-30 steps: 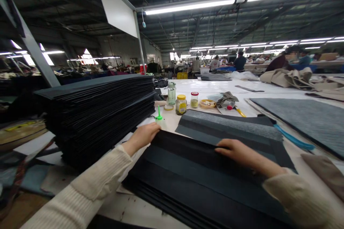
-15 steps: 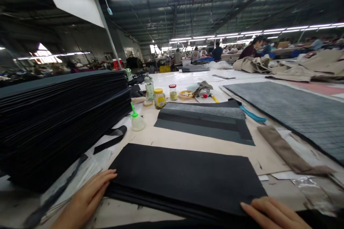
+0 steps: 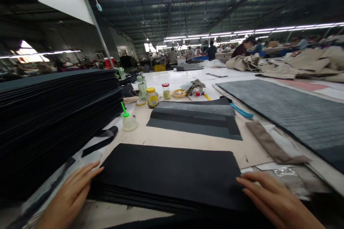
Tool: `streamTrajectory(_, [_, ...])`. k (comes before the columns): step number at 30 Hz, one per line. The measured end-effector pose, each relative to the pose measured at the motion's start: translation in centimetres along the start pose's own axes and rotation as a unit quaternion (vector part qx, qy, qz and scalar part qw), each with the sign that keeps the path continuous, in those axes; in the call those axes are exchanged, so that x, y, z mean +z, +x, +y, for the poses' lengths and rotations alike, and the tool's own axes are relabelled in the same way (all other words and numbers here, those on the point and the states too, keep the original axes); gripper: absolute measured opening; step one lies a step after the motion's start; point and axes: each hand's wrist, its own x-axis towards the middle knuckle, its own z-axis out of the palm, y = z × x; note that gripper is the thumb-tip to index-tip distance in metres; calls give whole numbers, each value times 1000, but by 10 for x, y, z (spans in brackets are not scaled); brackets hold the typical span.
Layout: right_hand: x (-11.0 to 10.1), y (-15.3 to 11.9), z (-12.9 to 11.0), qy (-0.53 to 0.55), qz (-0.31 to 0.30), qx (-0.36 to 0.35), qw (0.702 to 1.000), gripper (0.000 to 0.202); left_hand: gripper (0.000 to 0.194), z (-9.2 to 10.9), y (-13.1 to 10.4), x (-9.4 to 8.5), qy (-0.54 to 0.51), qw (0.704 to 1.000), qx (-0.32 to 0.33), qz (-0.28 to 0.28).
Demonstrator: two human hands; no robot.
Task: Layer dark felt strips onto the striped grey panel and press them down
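A low stack of black fabric panels [image 3: 172,177] lies in front of me on the table. My left hand [image 3: 71,193] has its fingers stretched out, the tips touching the stack's left edge. On the right side, my right hand [image 3: 271,195] rests its extended fingertips against the stack's right edge. Neither hand is wrapped round anything. Beyond the stack lies a dark grey layered piece [image 3: 196,120] with a lighter grey strip. A squeeze bottle [image 3: 129,122] with a green nozzle stands to the left of it.
A tall pile of black panels [image 3: 53,125] rises at the left. Jars, including a yellow-lidded one [image 3: 152,98], stand farther back. A large grey sheet [image 3: 285,111] and a brown strip [image 3: 271,143] lie at the right. Several people are in the background.
The view has shifted, moving the surroundings leftward. My right hand has moved up along the stack's right edge, its fingers now straighter. My left hand's fingers are spread wider at the left edge.
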Motion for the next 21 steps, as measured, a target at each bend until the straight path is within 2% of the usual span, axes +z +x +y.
streamTrajectory(2, [-8,11,22,-5,5,68,998,26,30,18,28,-4,-17,1000,14,-5])
streamTrajectory(3, [-8,17,34,-7,4,90,996,26,29,34,46,-4,-28,999,31,-11])
streamTrajectory(6, [9,43,66,-22,-21,95,995,26,29,100,105,5,-75,988,120,-52])
streamTrajectory(10, [42,85,84,-53,-120,28,991,22,29,199,171,42,-122,958,211,-148])
streamTrajectory(13, [59,104,84,-93,-178,3,980,23,30,257,206,77,-137,934,258,-205])
streamTrajectory(15, [66,107,84,-114,-182,9,977,22,29,285,224,99,-135,924,279,-226])
streamTrajectory(17, [70,106,86,-113,-164,22,980,21,29,304,237,119,-141,916,295,-234])
streamTrajectory(21, [71,102,93,-46,-111,53,991,25,33,321,249,155,-189,910,292,-227])
